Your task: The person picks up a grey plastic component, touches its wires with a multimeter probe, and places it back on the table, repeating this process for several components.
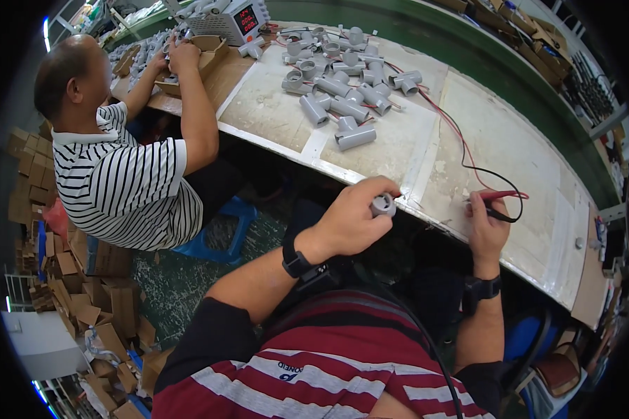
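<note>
My left hand point(356, 216) is closed around a small grey plastic pipe fitting point(383, 204), held just in front of the workbench's near edge. My right hand point(488, 222) rests on the bench edge and grips red and black test probes point(500, 200), whose red and black leads point(461, 150) run back across the worktop. A pile of several grey tee pipe fittings point(342, 91) lies on the white worktop point(510, 140) farther back, out of reach of both hands.
A meter box with a red display point(239, 19) stands at the back of the bench. A person in a striped shirt point(129, 178) sits at my left, hands at a cardboard box point(206, 59). Cardboard scraps point(84, 293) litter the floor; a blue stool point(223, 234) stands there.
</note>
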`<control>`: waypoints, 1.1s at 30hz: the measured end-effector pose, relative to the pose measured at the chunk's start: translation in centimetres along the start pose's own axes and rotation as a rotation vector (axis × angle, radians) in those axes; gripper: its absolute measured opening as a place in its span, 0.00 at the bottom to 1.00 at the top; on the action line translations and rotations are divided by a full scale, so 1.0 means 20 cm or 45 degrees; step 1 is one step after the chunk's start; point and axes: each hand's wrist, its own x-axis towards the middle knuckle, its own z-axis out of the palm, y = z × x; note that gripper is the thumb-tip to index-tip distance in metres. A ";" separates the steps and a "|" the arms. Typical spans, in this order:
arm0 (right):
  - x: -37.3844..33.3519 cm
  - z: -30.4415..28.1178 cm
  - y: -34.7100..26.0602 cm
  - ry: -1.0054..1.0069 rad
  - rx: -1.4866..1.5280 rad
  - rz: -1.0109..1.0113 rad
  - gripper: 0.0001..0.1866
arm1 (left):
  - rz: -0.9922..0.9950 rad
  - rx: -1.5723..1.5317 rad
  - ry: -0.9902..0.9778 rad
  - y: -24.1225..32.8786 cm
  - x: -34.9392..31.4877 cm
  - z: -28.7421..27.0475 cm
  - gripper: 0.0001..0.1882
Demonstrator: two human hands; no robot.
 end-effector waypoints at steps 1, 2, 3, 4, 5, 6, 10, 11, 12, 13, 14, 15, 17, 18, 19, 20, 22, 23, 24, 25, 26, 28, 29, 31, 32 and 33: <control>-0.01 -0.02 0.01 0.019 -0.047 -0.006 0.06 | 0.232 0.302 -0.026 0.05 0.06 -0.03 0.11; -0.01 -0.03 0.02 0.020 -0.041 -0.002 0.06 | 0.471 0.602 -0.059 0.08 0.09 -0.02 0.09; -0.02 -0.03 0.02 0.017 -0.094 -0.034 0.06 | 0.466 0.607 -0.062 0.08 0.08 0.00 0.09; -0.03 -0.04 0.03 0.011 -0.147 -0.066 0.06 | 0.421 0.601 -0.075 0.07 0.06 0.02 0.07; -0.03 -0.04 0.03 0.004 -0.200 -0.105 0.06 | 0.381 0.596 -0.083 0.07 0.04 0.05 0.06; -0.02 -0.04 0.02 -0.004 -0.195 -0.106 0.06 | 0.338 0.591 -0.089 0.06 0.02 0.07 0.05; -0.01 -0.04 -0.01 -0.069 -0.192 -0.104 0.06 | -0.461 -0.174 -0.088 -0.07 -0.08 0.11 0.09; 0.00 -0.05 -0.01 -0.086 -0.197 -0.107 0.06 | -0.465 -0.173 -0.085 -0.09 -0.10 0.11 0.09; 0.01 -0.07 -0.01 -0.098 -0.202 -0.114 0.06 | -0.658 -0.509 -0.069 -0.10 -0.11 0.09 0.11; 0.01 -0.08 -0.02 -0.107 -0.207 -0.123 0.06 | -0.844 -0.848 -0.055 -0.11 -0.13 0.07 0.13; 0.00 -0.09 -0.01 -0.098 -0.208 -0.127 0.06 | -1.025 -1.187 -0.044 -0.12 -0.15 0.05 0.15; 0.00 -0.10 -0.02 -0.120 -0.223 -0.099 0.06 | -1.006 -1.181 -0.075 -0.15 -0.15 0.04 0.15; 0.00 -0.16 0.03 -0.080 -0.294 -0.031 0.07 | -1.084 -1.613 -0.241 -0.21 -0.15 0.08 0.20; 0.01 -0.13 0.05 -0.089 -0.317 -0.023 0.07 | -1.123 -1.656 -0.155 -0.21 -0.17 0.07 0.19; 0.01 -0.16 0.15 -0.145 -0.418 -0.176 0.07 | -1.194 -1.697 -0.138 -0.19 -0.17 0.10 0.18; 0.01 -0.12 0.14 -0.114 -0.224 -0.028 0.06 | -1.194 -1.614 -0.073 -0.18 -0.19 0.10 0.18; 0.03 -0.01 0.19 -0.033 0.199 0.024 0.05 | -1.073 -1.651 -0.203 -0.21 -0.23 0.07 0.17; 0.05 0.03 0.12 -0.012 0.188 -0.009 0.06 | -1.135 -1.599 -0.133 -0.21 -0.22 0.06 0.16; 0.05 0.05 0.11 0.033 0.042 -0.104 0.10 | -1.181 -1.543 -0.038 -0.19 -0.23 0.04 0.15; 0.04 0.03 0.07 0.035 -0.008 -0.092 0.10 | -1.209 -1.534 -0.137 -0.20 -0.21 0.05 0.15; 0.03 -0.01 0.03 0.029 -0.053 -0.077 0.10 | -1.182 -1.483 -0.143 -0.21 -0.19 0.07 0.14; 0.02 -0.02 0.04 0.106 -0.061 -0.117 0.10 | -1.157 -1.436 -0.156 -0.22 -0.17 0.07 0.14; 0.03 -0.02 0.05 0.128 -0.038 -0.169 0.10 | -1.129 -1.428 -0.157 -0.21 -0.16 0.07 0.13; 0.02 0.02 0.07 0.154 -0.018 -0.212 0.09 | -1.077 -1.407 -0.134 -0.22 -0.17 0.06 0.12; 0.02 0.04 0.07 0.138 0.017 -0.213 0.10 | -1.081 -1.409 -0.147 -0.24 -0.17 0.07 0.12; 0.02 0.06 0.07 0.125 0.054 -0.215 0.10 | -1.060 -1.417 -0.124 -0.25 -0.17 0.07 0.12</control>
